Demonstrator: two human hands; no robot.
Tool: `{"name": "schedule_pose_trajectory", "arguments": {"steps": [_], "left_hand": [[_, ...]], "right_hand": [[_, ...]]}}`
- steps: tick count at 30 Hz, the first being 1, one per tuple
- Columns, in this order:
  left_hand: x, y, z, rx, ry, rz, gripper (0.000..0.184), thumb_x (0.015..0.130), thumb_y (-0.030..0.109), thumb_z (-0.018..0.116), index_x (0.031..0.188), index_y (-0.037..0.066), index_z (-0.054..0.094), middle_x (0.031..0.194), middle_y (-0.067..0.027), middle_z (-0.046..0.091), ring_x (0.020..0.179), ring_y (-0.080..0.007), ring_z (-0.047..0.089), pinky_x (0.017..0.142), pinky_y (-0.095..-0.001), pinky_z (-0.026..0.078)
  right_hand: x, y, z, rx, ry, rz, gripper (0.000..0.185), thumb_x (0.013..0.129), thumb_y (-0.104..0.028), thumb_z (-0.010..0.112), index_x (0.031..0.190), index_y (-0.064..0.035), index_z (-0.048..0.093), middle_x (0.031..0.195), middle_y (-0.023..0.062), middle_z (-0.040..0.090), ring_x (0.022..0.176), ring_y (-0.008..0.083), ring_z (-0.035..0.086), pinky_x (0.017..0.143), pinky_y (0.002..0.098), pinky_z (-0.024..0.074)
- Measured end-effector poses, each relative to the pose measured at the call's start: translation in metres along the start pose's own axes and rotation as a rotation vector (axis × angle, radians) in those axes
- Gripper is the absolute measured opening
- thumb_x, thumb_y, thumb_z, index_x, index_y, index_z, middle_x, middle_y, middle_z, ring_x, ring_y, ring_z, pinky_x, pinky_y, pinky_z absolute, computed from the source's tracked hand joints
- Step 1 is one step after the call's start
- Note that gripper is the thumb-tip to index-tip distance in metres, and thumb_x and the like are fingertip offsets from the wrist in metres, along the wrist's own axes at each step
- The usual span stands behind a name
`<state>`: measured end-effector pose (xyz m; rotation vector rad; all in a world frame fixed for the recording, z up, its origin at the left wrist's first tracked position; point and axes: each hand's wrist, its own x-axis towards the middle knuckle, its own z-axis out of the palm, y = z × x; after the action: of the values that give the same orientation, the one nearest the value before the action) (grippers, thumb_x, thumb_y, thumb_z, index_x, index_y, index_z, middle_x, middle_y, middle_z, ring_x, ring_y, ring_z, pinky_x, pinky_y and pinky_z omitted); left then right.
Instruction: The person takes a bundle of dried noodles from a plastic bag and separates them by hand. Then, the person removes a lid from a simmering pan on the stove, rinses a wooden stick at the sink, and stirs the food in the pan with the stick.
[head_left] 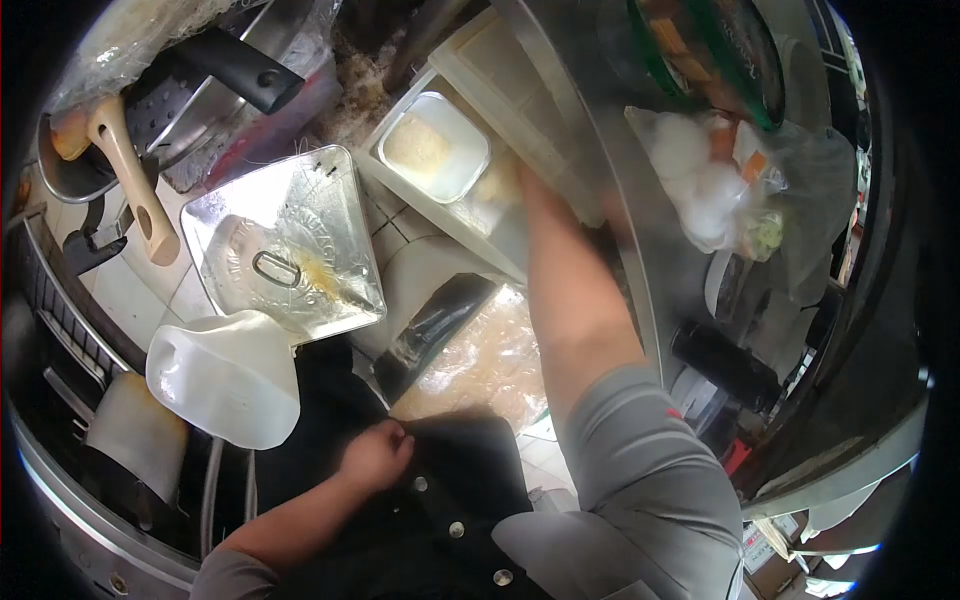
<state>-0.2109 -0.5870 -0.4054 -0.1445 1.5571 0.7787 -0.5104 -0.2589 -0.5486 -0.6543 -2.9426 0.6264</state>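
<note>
- So the main thing here is a white tub sitting inside a pale plastic bin, up past the middle of the view. It's squarish with rounded corners, open on top.
- There's pale yellowish stuff heaped toward one side of the tub, and the rest of the inside looks smooth and white. More pale stuff lies in the bin right beside it, kinda blurry.
- A cloudy, see-through panel is tilted over the far side of the bin.
- The right arm is stretched out nearly straight, grey sleeve above the elbow, forearm running into the bin next to the tub.
- The right hand is hidden in there, so honestly can't tell if those fingers are clenched, loose or grasping anything.
- The left arm is bent, with the left hand low in front of the black apron, well apart from the tub. Fingers are loosely curled in; can't tell if anything's tucked inside them.
- Between that hand and the bin there's a shiny clear bag of pale stuff.
- Off to the left: a square metal lid with a yellow smear, and a white plastic container overlapping its near edge.
</note>
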Motion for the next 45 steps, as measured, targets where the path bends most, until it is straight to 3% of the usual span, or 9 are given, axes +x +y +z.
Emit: {"name": "schedule_pose_trajectory", "arguments": {"steps": [6,9,35,40,45], "left_hand": [[0.001,0.0,0.002,0.009,0.037,0.028,0.031,0.087,0.034,0.061,0.1,0.007,0.061,0.091,-0.0159,0.066,0.088,-0.0347,0.065,0.079,-0.0434,0.051],[0.005,-0.011,0.011,0.006,0.132,0.09,0.027,0.084,0.031,0.066,0.094,0.007,0.061,0.075,-0.0108,0.063,0.071,-0.0277,0.064,0.065,-0.0394,0.05],[0.006,-0.014,0.013,0.03,0.122,0.109,0.027,0.084,0.031,0.067,0.095,0.007,0.062,0.076,-0.0111,0.064,0.073,-0.0284,0.065,0.068,-0.0391,0.051],[0.006,-0.01,0.014,0.025,0.119,0.112,0.027,0.084,0.03,0.067,0.095,0.007,0.061,0.073,-0.0109,0.063,0.071,-0.0284,0.065,0.067,-0.0396,0.051],[0.006,-0.008,0.015,0.049,0.127,0.119,0.026,0.085,0.03,0.066,0.093,0.006,0.061,0.073,-0.0112,0.063,0.07,-0.0288,0.064,0.066,-0.0402,0.051]], "right_hand": [[0.0,-0.002,-0.005,-0.035,0.003,-0.05,0.046,0.094,-0.037,0.054,0.127,-0.005,0.058,0.133,0.0177,0.055,0.126,0.0329,0.048,0.104,0.041,0.0355],[0.002,-0.002,-0.004,-0.044,0.007,-0.069,0.046,0.094,-0.037,0.054,0.127,-0.005,0.058,0.132,0.0176,0.056,0.126,0.0329,0.048,0.104,0.041,0.0356],[0.003,0.007,-0.001,-0.077,-0.002,-0.075,0.048,0.093,-0.037,0.055,0.129,-0.005,0.055,0.134,0.0165,0.054,0.125,0.0322,0.049,0.105,0.0405,0.0358],[-0.013,0.014,0.003,-0.073,-0.057,0.128,0.049,0.093,-0.037,0.055,0.131,-0.0052,0.054,0.136,0.0162,0.053,0.125,0.0318,0.049,0.105,0.0401,0.0357],[-0.038,0.037,0.035,0.186,-0.024,0.606,0.051,0.093,-0.036,0.056,0.134,-0.0062,0.05,0.138,0.0154,0.05,0.124,0.0309,0.049,0.106,0.0396,0.0365]]}}
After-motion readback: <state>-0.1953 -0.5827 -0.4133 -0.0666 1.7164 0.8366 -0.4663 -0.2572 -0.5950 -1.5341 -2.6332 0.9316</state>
